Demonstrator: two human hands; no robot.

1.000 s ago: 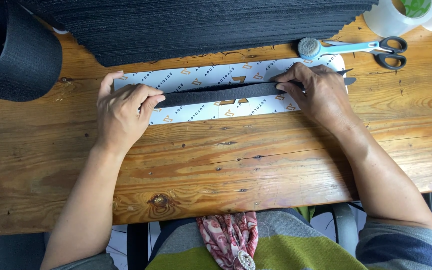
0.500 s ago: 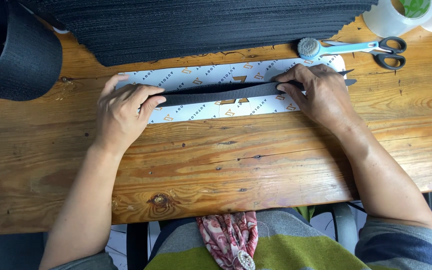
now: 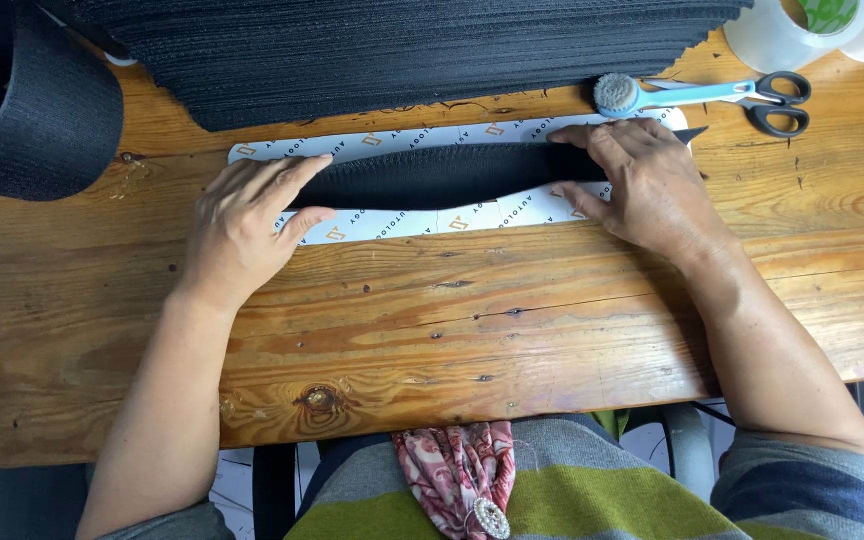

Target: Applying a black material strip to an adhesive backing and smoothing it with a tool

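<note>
Your left hand lies flat on the left end of a black strap, fingers stretched toward 2 o'clock, its grip apart and pressing down rather than clamped on anything. Your right hand covers the strap's right end, fingers spread toward 9 o'clock, grip likewise apart and resting on top. The strap runs from 9 to 3 o'clock between your hands, lying along a white printed card that sits on the wooden desk. The strap's pointed tip peeks out just past your right hand. At 1 o'clock from that hand, blue-handled scissors lie beside a small round brush. A stack of black strips fills the desk's far edge at 12 o'clock, and a black roll sits at 10 o'clock.
</note>
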